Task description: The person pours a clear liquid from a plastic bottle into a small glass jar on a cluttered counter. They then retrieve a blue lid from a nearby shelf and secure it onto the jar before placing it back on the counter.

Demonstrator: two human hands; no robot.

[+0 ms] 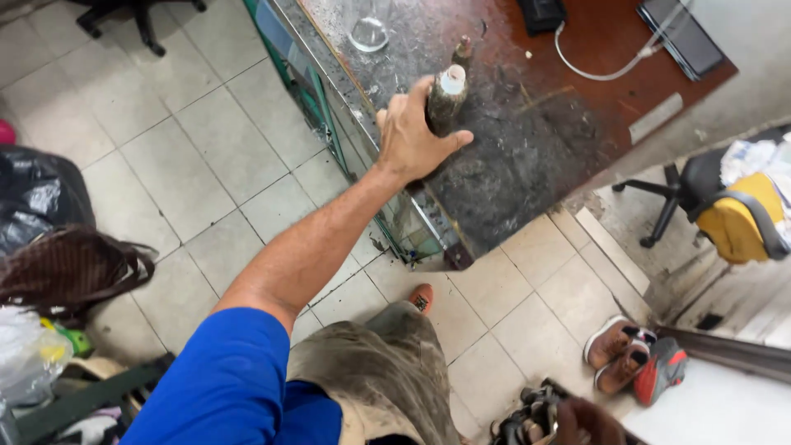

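Observation:
My left hand (412, 138) reaches out over a dusty, dirt-stained table (527, 165) and is closed around a grimy dark bottle (446, 100) with a pale cap, which stands upright on the tabletop. A second small dirty bottle (463, 51) stands just behind it. At the bottom edge of the view, my right hand (589, 422) is only partly in view and grips a dark bundle of metal parts (527, 422). What the bundle is cannot be made out.
On the table lie a clear glass piece (369, 33), a white cable (593, 70), a dark flat device (682, 35). An office chair with yellow cloth (736, 216) stands right; shoes (630, 356) below it. Bags (49, 231) pile at left on the tile floor.

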